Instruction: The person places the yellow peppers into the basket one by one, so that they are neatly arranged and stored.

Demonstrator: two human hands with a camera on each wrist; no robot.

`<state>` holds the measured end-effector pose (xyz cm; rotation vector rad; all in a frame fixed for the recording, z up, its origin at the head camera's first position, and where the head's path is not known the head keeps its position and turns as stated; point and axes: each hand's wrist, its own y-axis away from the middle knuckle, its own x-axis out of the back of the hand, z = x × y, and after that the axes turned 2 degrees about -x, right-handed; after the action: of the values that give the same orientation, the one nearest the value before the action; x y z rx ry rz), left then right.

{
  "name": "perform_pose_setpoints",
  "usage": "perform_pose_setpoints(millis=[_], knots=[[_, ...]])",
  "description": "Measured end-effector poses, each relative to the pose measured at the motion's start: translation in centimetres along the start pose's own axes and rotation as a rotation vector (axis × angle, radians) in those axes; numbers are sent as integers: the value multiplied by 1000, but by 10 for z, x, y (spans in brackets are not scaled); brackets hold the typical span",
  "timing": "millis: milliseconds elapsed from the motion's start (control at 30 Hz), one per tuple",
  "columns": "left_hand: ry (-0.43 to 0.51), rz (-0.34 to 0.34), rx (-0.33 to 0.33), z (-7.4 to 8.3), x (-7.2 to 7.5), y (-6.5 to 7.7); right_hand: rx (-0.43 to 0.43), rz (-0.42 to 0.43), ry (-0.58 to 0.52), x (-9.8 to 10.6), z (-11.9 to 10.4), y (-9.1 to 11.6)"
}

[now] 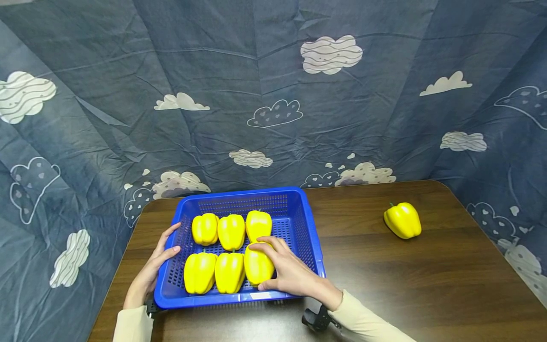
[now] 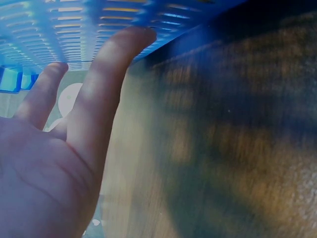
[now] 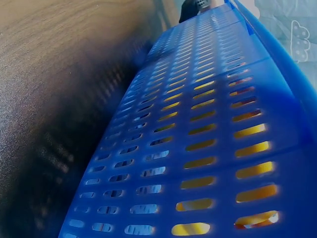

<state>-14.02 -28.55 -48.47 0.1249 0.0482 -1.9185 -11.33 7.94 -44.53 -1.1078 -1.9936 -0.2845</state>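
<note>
A blue slotted plastic basket (image 1: pixel 239 194) holds several yellow bell peppers in two rows. My right hand (image 1: pixel 290 273) reaches over its front right corner and grips the yellow bell pepper (image 1: pixel 258 267) at the right end of the front row, thumb at the near side and fingers over the far side. Just behind that one sits another pepper (image 1: pixel 258 224). At the basket's left side, my left hand (image 1: pixel 149 271) rests against the wall with thumb and fingers extended. The left wrist view shows its thumb (image 2: pixel 101 84) along the slotted wall (image 2: pixel 168 20).
A single yellow bell pepper (image 1: pixel 403 221) lies on the brown wooden table (image 1: pixel 384 285), far to the right of the basket. Behind the table hangs a blue-grey cloth (image 1: pixel 222 142) with white clouds. The basket's front wall (image 3: pixel 198 124) fills much of the right wrist view.
</note>
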Motion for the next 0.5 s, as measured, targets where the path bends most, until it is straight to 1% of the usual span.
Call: perform_pose_setpoints(millis=[300, 500], knots=[[-17, 14, 17, 1, -1, 1, -9, -48, -10, 0, 0, -1], [-13, 13, 8, 1, -1, 0, -21, -77, -33, 0, 2, -2]])
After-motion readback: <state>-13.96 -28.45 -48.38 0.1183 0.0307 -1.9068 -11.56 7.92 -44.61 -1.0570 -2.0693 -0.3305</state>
